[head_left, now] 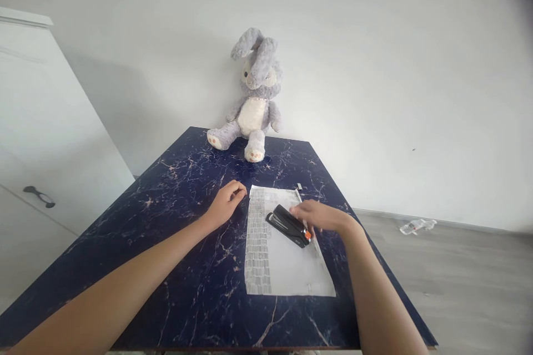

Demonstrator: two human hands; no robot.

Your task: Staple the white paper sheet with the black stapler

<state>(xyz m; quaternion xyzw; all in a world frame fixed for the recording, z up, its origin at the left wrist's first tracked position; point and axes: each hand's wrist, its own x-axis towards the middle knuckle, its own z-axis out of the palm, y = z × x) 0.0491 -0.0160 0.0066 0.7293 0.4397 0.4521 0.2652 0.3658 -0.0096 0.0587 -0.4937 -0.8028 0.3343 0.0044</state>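
A black stapler (287,226) with an orange patch at one end lies slanted over a sheet of paper (287,277). My right hand (314,214) is at the stapler's right side with its fingers closed against it; some fingertips are hidden behind the stapler. The paper carries a grey printed pattern down its left side, and its upper right edge is partly covered by my hand. My left hand (227,202) rests on the table just left of the paper's top corner, fingers curled in and nothing visible in them.
A grey plush rabbit (253,113) sits at the far end of the dark blue marbled table (187,288), against the wall. Near the paper's top right corner is a small white-and-dark object (299,186). A white cabinet (54,138) stands left; clear plastic packaging (417,226) lies on the floor right.
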